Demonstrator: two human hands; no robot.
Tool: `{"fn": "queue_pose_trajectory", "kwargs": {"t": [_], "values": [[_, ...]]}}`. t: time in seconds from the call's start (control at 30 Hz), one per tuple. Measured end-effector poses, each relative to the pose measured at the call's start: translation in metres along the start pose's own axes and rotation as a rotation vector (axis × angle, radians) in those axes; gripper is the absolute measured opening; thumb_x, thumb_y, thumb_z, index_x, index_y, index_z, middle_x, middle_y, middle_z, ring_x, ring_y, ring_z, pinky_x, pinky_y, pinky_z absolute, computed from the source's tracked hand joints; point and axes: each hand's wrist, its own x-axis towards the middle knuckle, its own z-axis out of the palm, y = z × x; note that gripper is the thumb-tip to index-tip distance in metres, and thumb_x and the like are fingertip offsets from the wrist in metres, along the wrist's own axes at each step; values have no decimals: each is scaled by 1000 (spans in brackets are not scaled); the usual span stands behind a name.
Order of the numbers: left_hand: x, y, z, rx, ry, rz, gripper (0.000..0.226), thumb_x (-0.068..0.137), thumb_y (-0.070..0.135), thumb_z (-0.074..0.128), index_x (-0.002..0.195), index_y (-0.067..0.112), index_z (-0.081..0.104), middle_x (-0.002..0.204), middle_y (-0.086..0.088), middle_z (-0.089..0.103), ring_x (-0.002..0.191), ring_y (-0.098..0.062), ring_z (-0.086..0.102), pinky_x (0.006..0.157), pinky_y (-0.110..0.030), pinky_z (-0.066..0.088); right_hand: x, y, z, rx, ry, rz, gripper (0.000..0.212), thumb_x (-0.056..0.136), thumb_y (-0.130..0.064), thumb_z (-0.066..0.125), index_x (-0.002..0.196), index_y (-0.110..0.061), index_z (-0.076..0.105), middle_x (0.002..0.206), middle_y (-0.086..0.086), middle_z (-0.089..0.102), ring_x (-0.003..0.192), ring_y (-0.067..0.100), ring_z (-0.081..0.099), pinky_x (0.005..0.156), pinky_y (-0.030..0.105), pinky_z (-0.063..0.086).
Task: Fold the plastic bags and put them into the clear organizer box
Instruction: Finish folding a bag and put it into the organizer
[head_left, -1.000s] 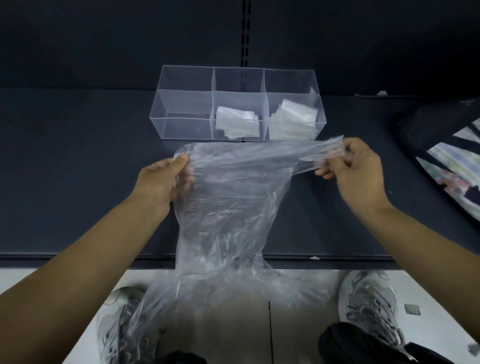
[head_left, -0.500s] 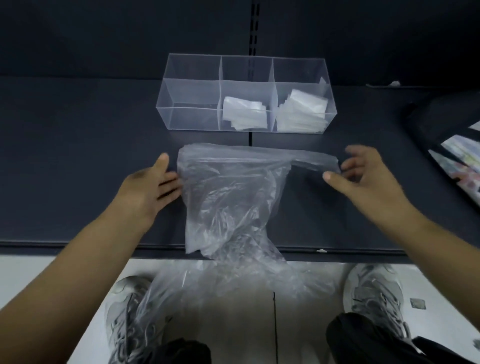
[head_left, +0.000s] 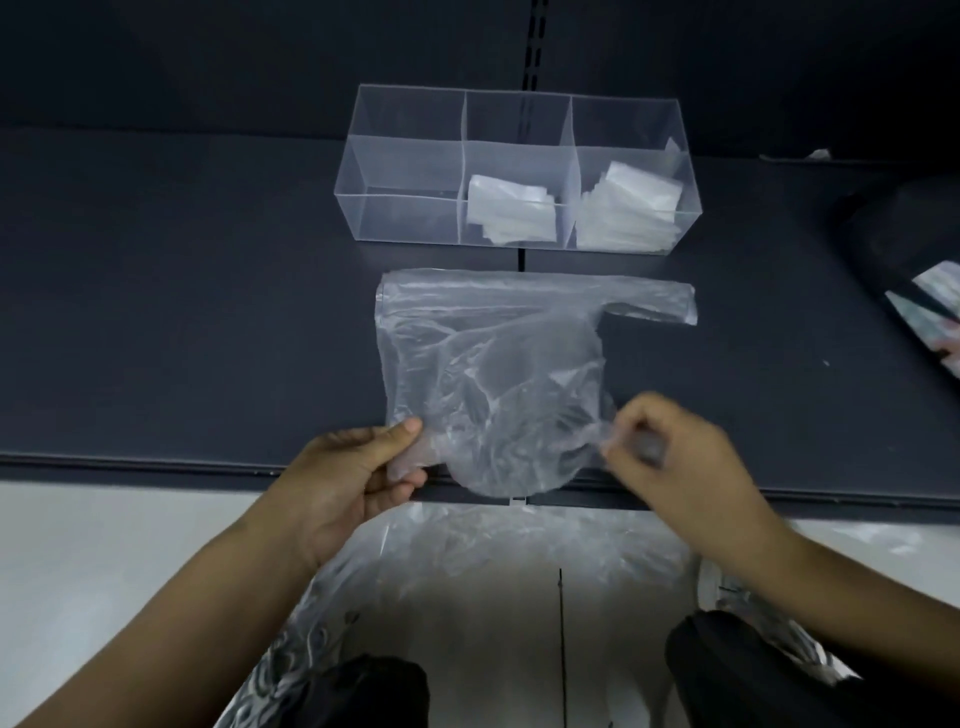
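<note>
Plastic bag is lying flat on the shelf ahead of me, stretching away toward the clear organizer box, and I am pinching its near edge, left hand on the left corner, blurred right hand seemingly on the right.

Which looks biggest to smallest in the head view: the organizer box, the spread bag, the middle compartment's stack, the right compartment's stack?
1. Organizer box and spread bag: about alike, and the bag is nearer, so unranked.
2. Right compartment's stack.
3. Middle compartment's stack.
</note>
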Motion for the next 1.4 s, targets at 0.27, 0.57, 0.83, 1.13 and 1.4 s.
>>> {"fn": "queue_pose_trajectory", "kwargs": {"t": [0.27, 0.57, 0.83, 1.13, 1.4], "values": [[5, -8, 2, 21, 143, 110, 31, 56, 36, 78, 73, 11, 70, 49, -2, 59, 42, -6, 56, 39, -15, 44, 10, 51, -52, -158, 445, 144, 20, 87, -15, 65, 82, -27, 49, 63, -8, 58, 56, 10, 58, 52, 3, 38], [7, -12, -3, 137, 176, 174, 42, 59, 52, 72, 63, 10, 68, 54, -6, 64, 43, -12, 60, 38, -18, 45, 0, 58, -82, 776, 26, 498, 54, 82, 4, 64, 130, -16, 49, 103, 12, 70, 95, 22, 71, 80, 28, 58], [9, -15, 1, 182, 205, 202, 23, 81, 26, 72, 77, 3, 68, 53, -7, 65, 46, -15, 64, 40, -18, 48, 7, 61, -75, 610, 293, 491, 11, 88, 1, 62, 97, -4, 65, 75, 6, 71, 63, 11, 70, 59, 20, 56], [1, -18, 1, 506, 221, 323, 30, 85, 26, 70, 64, 4, 68, 53, -10, 66, 42, -15, 61, 41, -16, 47, 2, 78, -79, 47, 422, 474, 13, 87, -6, 59, 95, -15, 64, 70, -2, 65, 57, 6, 55, 58, 24, 41], [-5, -1, 3, 1038, 531, 970, 22, 93, 29, 55, 79, 13, 63, 76, 3, 60, 64, -17, 55, 57, -27, 42, 27, 24, -54, -442, 380, -40, 34, 85, -3, 59, 119, -5, 59, 112, 16, 58, 108, 35, 53, 94, 37, 38]]}}
